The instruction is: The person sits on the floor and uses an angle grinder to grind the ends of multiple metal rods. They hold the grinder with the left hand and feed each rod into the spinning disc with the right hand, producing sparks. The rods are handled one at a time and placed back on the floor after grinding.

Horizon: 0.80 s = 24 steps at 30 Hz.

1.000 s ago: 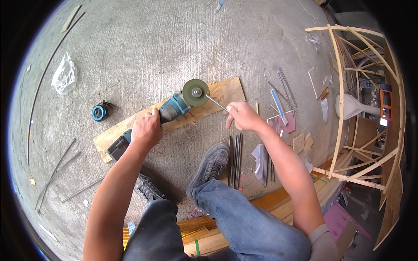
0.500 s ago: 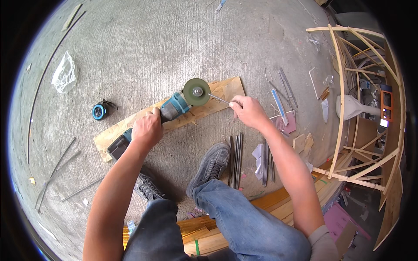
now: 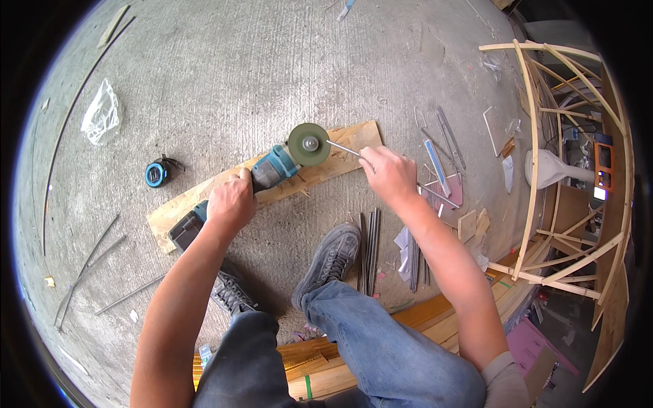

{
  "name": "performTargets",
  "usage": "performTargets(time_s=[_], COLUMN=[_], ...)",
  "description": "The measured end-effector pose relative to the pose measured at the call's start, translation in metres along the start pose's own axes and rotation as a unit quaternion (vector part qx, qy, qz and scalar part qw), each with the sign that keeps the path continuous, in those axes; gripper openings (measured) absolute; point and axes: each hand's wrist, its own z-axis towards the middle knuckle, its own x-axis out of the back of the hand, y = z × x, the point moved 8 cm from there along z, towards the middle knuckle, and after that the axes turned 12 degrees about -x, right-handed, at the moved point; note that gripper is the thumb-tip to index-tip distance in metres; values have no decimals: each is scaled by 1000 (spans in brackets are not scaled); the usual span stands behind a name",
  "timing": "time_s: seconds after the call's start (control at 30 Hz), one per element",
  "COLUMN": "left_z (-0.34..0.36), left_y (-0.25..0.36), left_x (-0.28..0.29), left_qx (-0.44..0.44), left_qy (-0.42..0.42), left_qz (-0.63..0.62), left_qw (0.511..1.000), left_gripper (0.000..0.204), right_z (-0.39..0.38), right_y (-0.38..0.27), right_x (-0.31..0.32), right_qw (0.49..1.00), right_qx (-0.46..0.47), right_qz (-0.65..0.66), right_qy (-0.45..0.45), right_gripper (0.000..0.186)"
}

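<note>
My left hand (image 3: 231, 202) is closed round the body of a teal and black cordless angle grinder (image 3: 273, 170), which lies along a wooden board (image 3: 350, 146) on the floor. At its far end a round green-grey disc (image 3: 299, 134) faces up. In my right hand (image 3: 390, 175), a thin metal rod (image 3: 343, 147) is pinched between the fingers. The rod's tip meets the disc's right edge or sits just beside it; I cannot tell whether they touch. Its other end sticks out behind my hand, toward a pink piece (image 3: 454, 192).
Bundles of metal rods (image 3: 370, 251) lie right of my shoe (image 3: 333, 255). A blue tape measure (image 3: 156, 175) and a clear plastic bag (image 3: 102, 117) lie to the left. Loose rods (image 3: 83, 272) are at lower left. A wooden frame (image 3: 534, 163) stands at right.
My right hand has turned and shifted slightly, so the rod slants more and its tip sits higher along the disc's edge. The rod's rear end now shows behind the hand. The grinder has barely moved.
</note>
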Motion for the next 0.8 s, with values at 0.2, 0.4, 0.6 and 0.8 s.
performTargets(time_s=[0.2,0.4,0.6,0.8], left_z=[-2,-4,-3,1], left_y=[-2,6,6,-1], left_x=[-1,10,9,-2], left_qx=[0,-16,-13,1], left_qy=[-1,21,18,4], left_qz=[3,15,19,17], left_qw=[1000,1000,1000,1000], left_gripper=[42,23,25,40], right_z=[3,31,55,66], right_y=[-16,-47,-92,-115], right_x=[7,26,27,21], right_qw=[997,977,934,909], right_qx=[61,162,223,266], right_qz=[-47,-139,-279,-321], right_qy=[-26,8,-5,-4], right_gripper=[9,10,11,12])
